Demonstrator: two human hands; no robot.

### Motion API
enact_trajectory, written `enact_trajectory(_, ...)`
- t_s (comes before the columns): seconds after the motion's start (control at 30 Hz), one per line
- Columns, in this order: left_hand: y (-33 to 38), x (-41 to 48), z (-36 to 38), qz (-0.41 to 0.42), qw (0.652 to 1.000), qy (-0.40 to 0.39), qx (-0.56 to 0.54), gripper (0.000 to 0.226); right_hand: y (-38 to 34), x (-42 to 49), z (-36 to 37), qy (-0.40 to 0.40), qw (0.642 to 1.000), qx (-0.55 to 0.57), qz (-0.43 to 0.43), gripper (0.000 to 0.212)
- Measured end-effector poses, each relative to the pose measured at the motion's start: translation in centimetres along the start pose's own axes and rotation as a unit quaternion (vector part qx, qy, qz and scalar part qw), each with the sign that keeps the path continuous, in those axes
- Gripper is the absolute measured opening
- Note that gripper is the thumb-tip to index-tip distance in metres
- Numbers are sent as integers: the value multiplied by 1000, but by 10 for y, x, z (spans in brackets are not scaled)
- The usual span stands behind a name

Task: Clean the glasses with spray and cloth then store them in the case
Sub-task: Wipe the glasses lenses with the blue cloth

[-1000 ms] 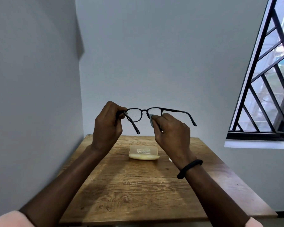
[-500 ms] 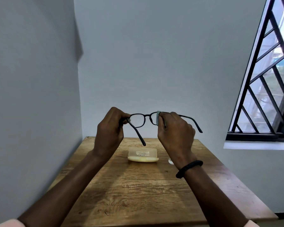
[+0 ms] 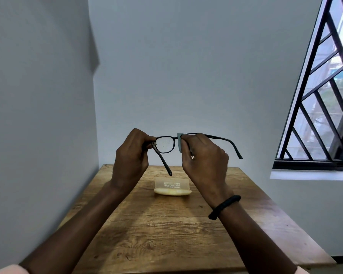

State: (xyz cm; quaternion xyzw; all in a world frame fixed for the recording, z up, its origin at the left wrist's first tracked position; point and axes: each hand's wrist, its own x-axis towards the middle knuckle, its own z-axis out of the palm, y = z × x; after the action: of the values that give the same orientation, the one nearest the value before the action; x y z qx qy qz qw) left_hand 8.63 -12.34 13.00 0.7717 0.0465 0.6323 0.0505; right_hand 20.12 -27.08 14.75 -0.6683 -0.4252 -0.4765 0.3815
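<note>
I'm holding glasses [image 3: 164, 144] up over table [image 3: 166, 234], case [image 3: 172, 187] sitting below on it. Left hand [image 3: 131, 155] gripping frame corner at hinge; right hand [image 3: 204, 161] pinching cloth [image 3: 179, 143] round right lens. Best, I reckon: rubbing its 2 faces lightly, bracing frame, keeping fingers off speckled left lens.

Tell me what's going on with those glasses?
A person is cleaning glasses held up above a wooden table. The left-hand grip holds the frame by its corner, where the arm folds. The right-hand grip pinches a small grey cloth onto one lens. The other lens looks speckled with tiny drops. A yellow case lies on the table, seemingly open, with the glasses not in it yet.
</note>
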Motion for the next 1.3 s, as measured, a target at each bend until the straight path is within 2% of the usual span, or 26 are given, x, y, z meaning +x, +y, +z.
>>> enact_trajectory(0.13, 5, 1, 0, 6, 1000, 4, -4, 28, -5, -3, 6, -31, 999, -10, -2, 10)
enact_trajectory(0.4, 4, 1, -2, 2, 1000, 2, -6, 28, 0, 0, 8, -18, 1000, -2, 13, 9)
enact_trajectory(0.53, 4, 0, 0, 8, 1000, 3, -10, 24, -3, -3, 11, -35, 999, 20, -13, 13)
enact_trajectory(0.67, -2, -5, 2, 6, 1000, -15, -2, 22, 5, -1, 9, -21, 991, 115, 60, 10)
enact_trajectory(0.8, -8, -11, 3, 4, 1000, -24, 1, 18, 0, -2, -1, -40, 929, 328, 165, 11)
enact_trajectory(0.97, -5, -12, 7, 20, 999, -22, -15, 14, -11, -5, -6, -72, 904, 386, 171, 15)
enact_trajectory(1.07, 0, -9, 7, 34, 999, -23, -23, 10, -11, -7, -1, -127, 896, 402, 139, 21)
enact_trajectory(1.13, 4, -7, 7, 44, 999, -19, -20, 11, -11, -10, 3, -151, 906, 387, 89, 25)
enact_trajectory(1.23, 8, -6, 5, 62, 998, -10, -19, 14, -10, -13, 9, -95, 940, 327, -6, 25)
enact_trajectory(1.3, 9, -7, 5, 72, 997, -12, -6, 16, -10, -14, 12, -66, 947, 312, -25, 23)
